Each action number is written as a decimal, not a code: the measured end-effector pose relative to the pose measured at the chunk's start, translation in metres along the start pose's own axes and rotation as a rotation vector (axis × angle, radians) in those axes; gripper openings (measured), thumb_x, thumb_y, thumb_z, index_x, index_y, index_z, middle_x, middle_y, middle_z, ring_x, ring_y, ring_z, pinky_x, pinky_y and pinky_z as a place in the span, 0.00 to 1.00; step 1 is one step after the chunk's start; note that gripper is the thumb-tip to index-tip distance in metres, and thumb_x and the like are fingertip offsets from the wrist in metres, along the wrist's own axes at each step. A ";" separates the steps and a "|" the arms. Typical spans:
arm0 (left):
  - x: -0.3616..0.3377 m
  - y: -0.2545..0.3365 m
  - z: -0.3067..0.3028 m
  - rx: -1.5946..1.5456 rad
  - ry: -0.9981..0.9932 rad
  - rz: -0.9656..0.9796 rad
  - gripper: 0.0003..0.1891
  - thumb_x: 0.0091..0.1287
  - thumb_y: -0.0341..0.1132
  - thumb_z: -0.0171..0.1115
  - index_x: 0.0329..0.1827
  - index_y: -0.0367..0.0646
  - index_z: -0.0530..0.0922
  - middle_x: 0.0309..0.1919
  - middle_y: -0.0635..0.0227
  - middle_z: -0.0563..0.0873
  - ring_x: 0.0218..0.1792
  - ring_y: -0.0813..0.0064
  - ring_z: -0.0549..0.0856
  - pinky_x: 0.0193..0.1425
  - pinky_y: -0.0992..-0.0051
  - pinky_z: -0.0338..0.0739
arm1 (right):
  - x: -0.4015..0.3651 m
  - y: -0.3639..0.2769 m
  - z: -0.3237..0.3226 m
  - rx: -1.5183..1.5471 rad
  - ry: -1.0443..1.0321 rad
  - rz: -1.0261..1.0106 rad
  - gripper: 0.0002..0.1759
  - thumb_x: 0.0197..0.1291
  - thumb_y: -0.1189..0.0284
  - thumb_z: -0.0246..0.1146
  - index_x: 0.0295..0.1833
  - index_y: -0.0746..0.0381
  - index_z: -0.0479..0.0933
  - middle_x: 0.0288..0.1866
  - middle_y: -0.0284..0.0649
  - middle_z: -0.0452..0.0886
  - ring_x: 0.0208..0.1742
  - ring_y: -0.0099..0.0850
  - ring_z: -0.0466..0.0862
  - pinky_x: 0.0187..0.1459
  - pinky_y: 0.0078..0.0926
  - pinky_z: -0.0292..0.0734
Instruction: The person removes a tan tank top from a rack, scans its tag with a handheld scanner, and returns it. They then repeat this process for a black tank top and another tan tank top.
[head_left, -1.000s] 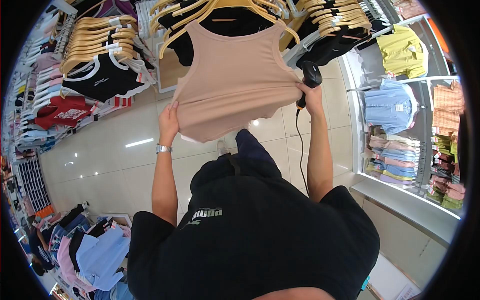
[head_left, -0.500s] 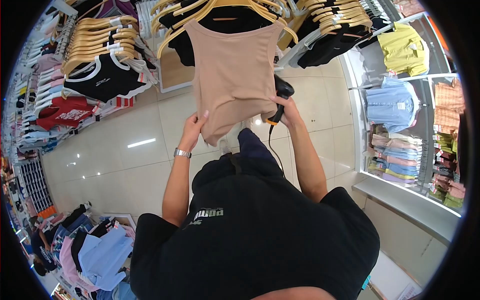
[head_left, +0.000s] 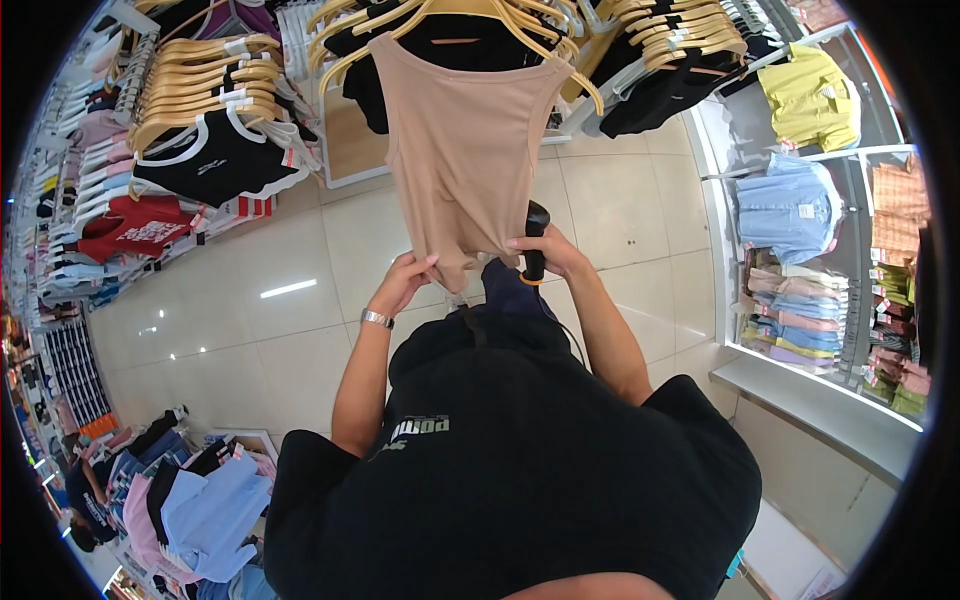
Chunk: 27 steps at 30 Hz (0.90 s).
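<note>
A beige tank top (head_left: 455, 150) hangs from a wooden hanger (head_left: 500, 14) on the rack in front of me. My left hand (head_left: 402, 283) pinches its lower hem at the left corner. At the hem's other side, my right hand (head_left: 553, 252) grips the fabric between thumb and fingers. That same hand also holds a black barcode scanner (head_left: 536, 262) with an orange band, its cable running down toward my waist. The hem is gathered between both hands, and the fabric is creased and drawn toward me.
Wooden hangers (head_left: 205, 85) carry a black top (head_left: 215, 160) at the left. A red shirt (head_left: 135, 226) hangs below. On the right, a wall display holds a yellow shirt (head_left: 808, 95) and a blue shirt (head_left: 787, 210). Folded clothes lie lower left, near another person (head_left: 88, 495).
Both hands have come closer together and the hem has narrowed between them. My right hand has moved down and left, with the scanner now more upright.
</note>
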<state>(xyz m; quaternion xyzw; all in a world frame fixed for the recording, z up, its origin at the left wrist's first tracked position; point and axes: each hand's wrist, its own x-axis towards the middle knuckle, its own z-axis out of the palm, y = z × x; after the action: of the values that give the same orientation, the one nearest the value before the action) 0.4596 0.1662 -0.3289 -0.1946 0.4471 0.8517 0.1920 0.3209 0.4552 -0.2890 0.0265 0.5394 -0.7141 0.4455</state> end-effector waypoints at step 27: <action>-0.046 0.066 -0.052 0.330 0.254 0.115 0.12 0.71 0.41 0.67 0.48 0.43 0.81 0.27 0.80 0.81 0.25 0.91 0.77 0.28 0.84 0.70 | -0.026 -0.065 -0.073 -0.661 0.455 -0.296 0.13 0.52 0.73 0.76 0.34 0.67 0.79 0.27 0.36 0.80 0.28 0.25 0.80 0.32 0.26 0.76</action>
<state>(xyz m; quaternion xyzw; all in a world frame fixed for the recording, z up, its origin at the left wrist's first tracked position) 0.4741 0.0811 -0.2878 -0.2407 0.6113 0.7452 0.1144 0.2606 0.5308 -0.2571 -0.0386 0.8218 -0.5349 0.1926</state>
